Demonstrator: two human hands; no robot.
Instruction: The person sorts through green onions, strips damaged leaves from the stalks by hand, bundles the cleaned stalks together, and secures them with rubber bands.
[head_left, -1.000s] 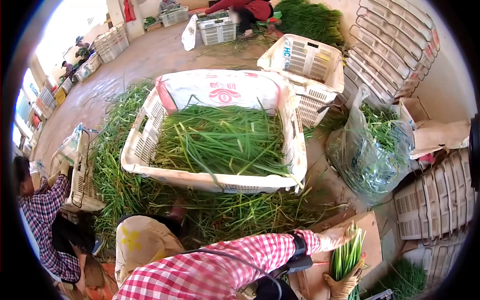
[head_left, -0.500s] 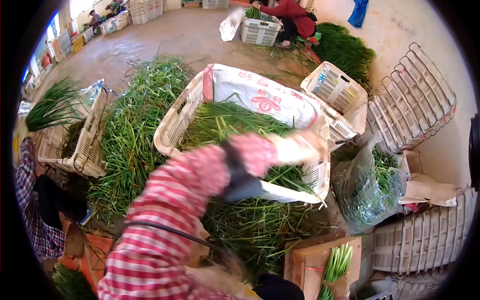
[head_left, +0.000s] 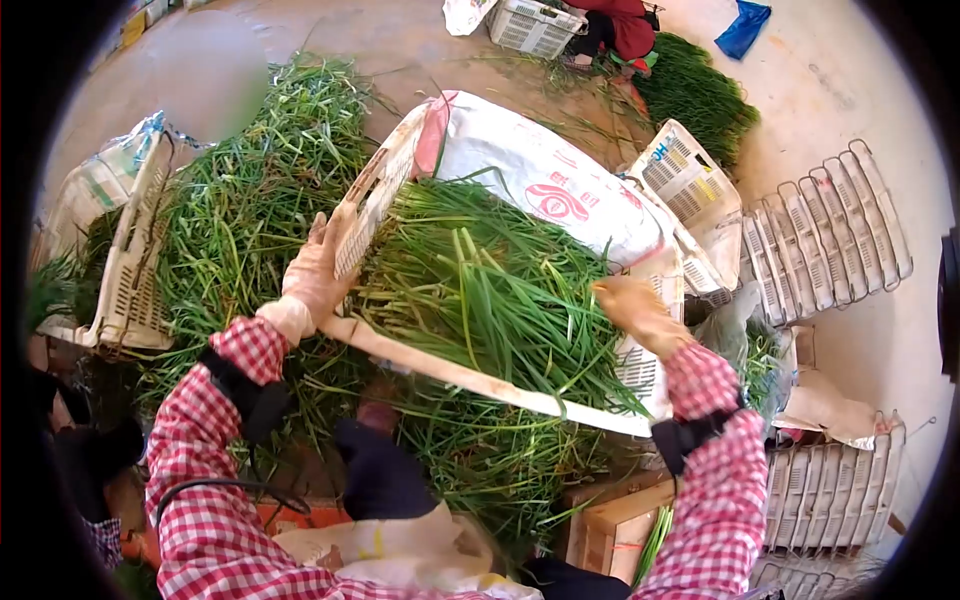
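White plastic crate (head_left: 470, 380): aslant in front of the person, its near rim sloping down toward the right, slots showing in its right wall
Leaves (head_left: 500, 300): long, green, in a loose layer inside the crate, with pale stems among them, some tips reaching the near right corner
Left hand (head_left: 315, 282): gloved by the look of it, laid against the crate's left wall near the front corner, fingers pointing away from the person; whether they close round the rim I cannot tell
Right hand (head_left: 637, 312): at the crate's right end, fingers bent and narrow beside the leaves; whether they pinch any I cannot tell
Sleeves (head_left: 720, 480): red and white check, a dark strap near each wrist, a black cable (head_left: 230, 483) across the left one
Sack (head_left: 500, 140): white with red print, along the crate's far side
Heap (head_left: 260, 170): loose greens on the floor, left of the crate
Box (head_left: 612, 528): brown, below the crate's near right corner, a bundle (head_left: 655, 545) of green stalks on it, partly behind the right sleeve
Stacked crates (head_left: 830, 235): at the right, near the wall
Co-worker (head_left: 628, 30): red top, partly in view at the upper edge
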